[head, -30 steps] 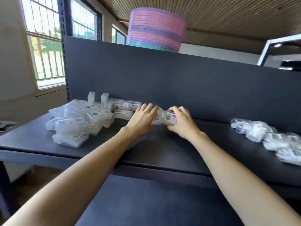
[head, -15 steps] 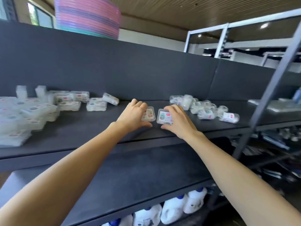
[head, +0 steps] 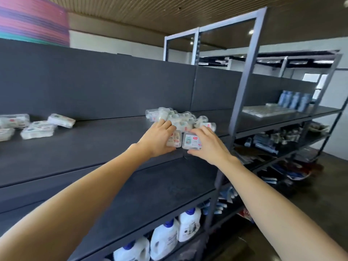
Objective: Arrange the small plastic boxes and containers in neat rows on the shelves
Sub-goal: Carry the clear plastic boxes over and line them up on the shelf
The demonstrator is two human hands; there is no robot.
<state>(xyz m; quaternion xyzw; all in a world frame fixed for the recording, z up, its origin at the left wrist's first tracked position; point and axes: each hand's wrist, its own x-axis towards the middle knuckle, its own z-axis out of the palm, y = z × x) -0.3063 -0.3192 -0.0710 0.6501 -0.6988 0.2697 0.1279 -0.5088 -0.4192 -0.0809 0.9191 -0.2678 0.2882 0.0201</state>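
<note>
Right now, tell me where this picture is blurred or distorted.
Head view: motion blur smears the packs at far left and the pink stack; the two small boxes between the hands stay fairly sharp; the wide-angle lens stretches the forearms and tilts the shelf uprights.

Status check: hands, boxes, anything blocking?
Left hand holds one small box; right hand holds another. Both near shelf front edge. Loose pile just behind.

**Two bare arms, nothing worn**

Both forearms are bare up to the picture's lower edge; no sleeve shows. The left hand (head: 157, 137) and the right hand (head: 208, 146) carry nothing on fingers or wrists. The nails look short and plain. The arms are slim and smooth.
</note>
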